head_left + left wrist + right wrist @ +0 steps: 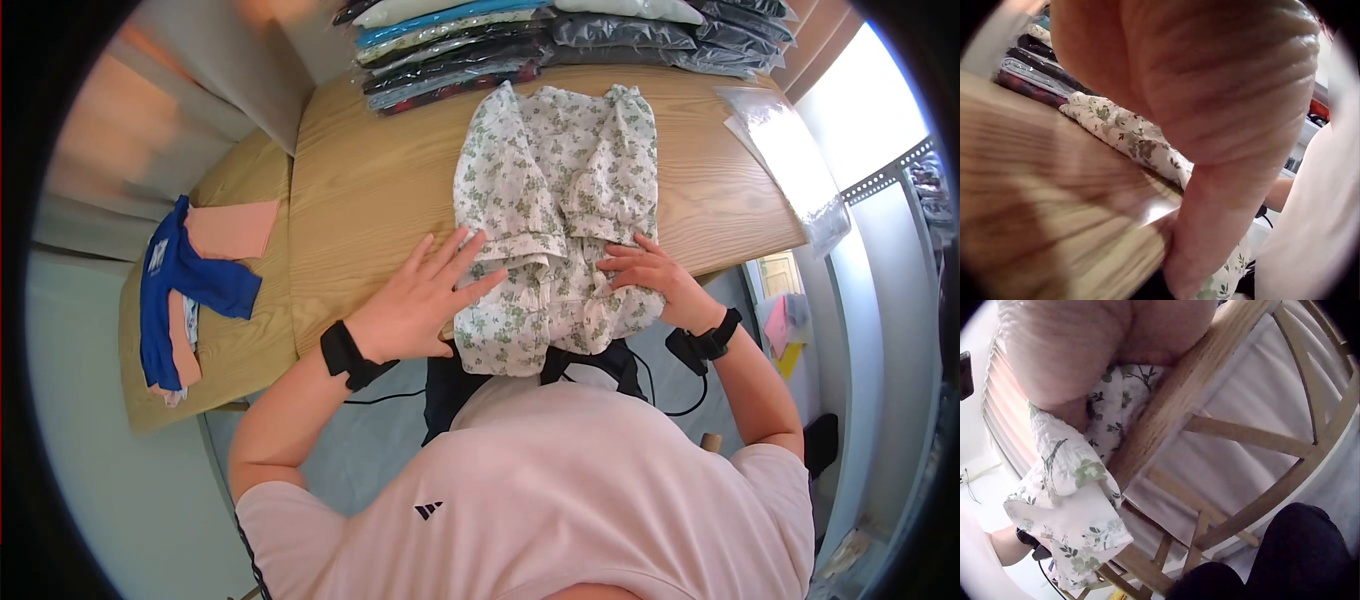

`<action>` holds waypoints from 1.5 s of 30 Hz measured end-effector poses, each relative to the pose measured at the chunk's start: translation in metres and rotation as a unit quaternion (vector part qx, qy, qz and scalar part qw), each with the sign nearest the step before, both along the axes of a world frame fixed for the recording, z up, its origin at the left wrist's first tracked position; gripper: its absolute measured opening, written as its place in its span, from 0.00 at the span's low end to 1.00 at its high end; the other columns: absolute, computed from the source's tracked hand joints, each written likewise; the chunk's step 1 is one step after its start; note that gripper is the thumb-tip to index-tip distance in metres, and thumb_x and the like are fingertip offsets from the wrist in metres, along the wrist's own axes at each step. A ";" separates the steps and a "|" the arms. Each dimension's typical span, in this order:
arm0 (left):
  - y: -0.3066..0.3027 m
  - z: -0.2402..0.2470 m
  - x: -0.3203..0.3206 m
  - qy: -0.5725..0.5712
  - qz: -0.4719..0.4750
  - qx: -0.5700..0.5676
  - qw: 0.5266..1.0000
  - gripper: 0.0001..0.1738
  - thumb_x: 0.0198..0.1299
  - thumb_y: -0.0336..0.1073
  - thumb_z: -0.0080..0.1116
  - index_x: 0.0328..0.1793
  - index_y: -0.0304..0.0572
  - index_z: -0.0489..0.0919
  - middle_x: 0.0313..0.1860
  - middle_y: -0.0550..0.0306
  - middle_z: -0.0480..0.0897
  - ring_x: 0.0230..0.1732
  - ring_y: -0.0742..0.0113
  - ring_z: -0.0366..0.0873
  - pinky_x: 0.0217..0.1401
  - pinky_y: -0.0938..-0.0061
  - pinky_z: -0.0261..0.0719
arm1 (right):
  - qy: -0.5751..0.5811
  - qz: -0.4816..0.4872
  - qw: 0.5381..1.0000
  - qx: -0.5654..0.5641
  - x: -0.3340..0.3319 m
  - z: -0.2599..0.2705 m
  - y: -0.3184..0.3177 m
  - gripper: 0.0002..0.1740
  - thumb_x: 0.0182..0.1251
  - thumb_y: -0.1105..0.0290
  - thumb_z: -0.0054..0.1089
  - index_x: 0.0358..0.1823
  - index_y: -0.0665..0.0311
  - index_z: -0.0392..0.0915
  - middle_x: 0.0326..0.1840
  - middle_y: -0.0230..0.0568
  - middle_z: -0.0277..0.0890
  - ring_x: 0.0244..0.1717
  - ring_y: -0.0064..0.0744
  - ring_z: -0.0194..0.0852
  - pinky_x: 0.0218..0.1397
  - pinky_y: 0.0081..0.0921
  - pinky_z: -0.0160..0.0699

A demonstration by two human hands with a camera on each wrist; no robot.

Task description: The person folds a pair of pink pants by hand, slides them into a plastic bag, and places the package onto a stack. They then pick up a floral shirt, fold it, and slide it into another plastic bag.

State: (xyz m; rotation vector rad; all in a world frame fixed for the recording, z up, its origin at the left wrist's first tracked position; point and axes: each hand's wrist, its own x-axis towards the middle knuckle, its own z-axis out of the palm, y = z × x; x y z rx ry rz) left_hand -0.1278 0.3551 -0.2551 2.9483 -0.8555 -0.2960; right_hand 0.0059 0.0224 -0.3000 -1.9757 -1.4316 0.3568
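Note:
A white blouse with a green floral print (510,190) lies on the wooden table, its sleeves folded inward over the body. Its lower end hangs over the front edge, as the right wrist view also shows with the loose cloth (1085,506). My left hand (425,290) lies with fingers spread, the fingertips on the blouse's left side near a cuff. On the other side, my right hand (655,280) rests its extended fingers on the cloth beside the right cuff. The palm and thumb of my left hand (1222,125) fill much of the left wrist view.
Stacked garments in clear bags (450,50) line the back of the table (370,190). Blue and peach garments (190,270) lie at the far left. Clear plastic bags (790,160) hang over the right edge. Cables run below the front edge.

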 end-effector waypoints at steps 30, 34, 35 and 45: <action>-0.006 -0.031 0.130 0.437 0.404 -0.657 0.463 0.32 0.71 0.56 0.35 0.69 0.40 0.64 0.65 0.52 0.72 0.63 0.60 0.71 0.66 0.63 0.67 | 0.673 -0.293 0.669 0.114 0.091 0.011 0.003 0.29 0.72 0.52 0.46 0.63 0.68 0.65 0.61 0.46 0.71 0.59 0.34 0.72 0.61 0.35 0.73; -0.017 -0.002 0.108 0.393 0.404 -0.569 0.599 0.26 0.66 0.45 0.53 0.65 0.40 0.68 0.60 0.51 0.76 0.57 0.63 0.76 0.60 0.68 0.74 | 0.573 -0.299 0.750 0.142 0.083 0.022 -0.003 0.27 0.72 0.54 0.48 0.61 0.68 0.67 0.56 0.45 0.73 0.55 0.34 0.73 0.58 0.32 0.73; -0.018 -0.005 0.105 0.345 0.361 -0.586 0.638 0.24 0.61 0.37 0.60 0.61 0.34 0.71 0.54 0.51 0.79 0.53 0.64 0.77 0.56 0.70 0.76 | 0.466 -0.301 0.823 0.120 0.083 0.027 -0.005 0.24 0.71 0.56 0.49 0.58 0.69 0.70 0.52 0.44 0.76 0.51 0.32 0.74 0.55 0.29 0.74; -0.006 -0.034 0.136 0.236 0.336 -0.619 0.669 0.19 0.67 0.36 0.51 0.60 0.32 0.69 0.55 0.52 0.77 0.50 0.66 0.77 0.53 0.72 0.76 | 0.243 -0.271 0.925 0.105 0.141 0.011 0.004 0.19 0.73 0.62 0.48 0.56 0.68 0.72 0.44 0.37 0.78 0.45 0.26 0.73 0.49 0.24 0.73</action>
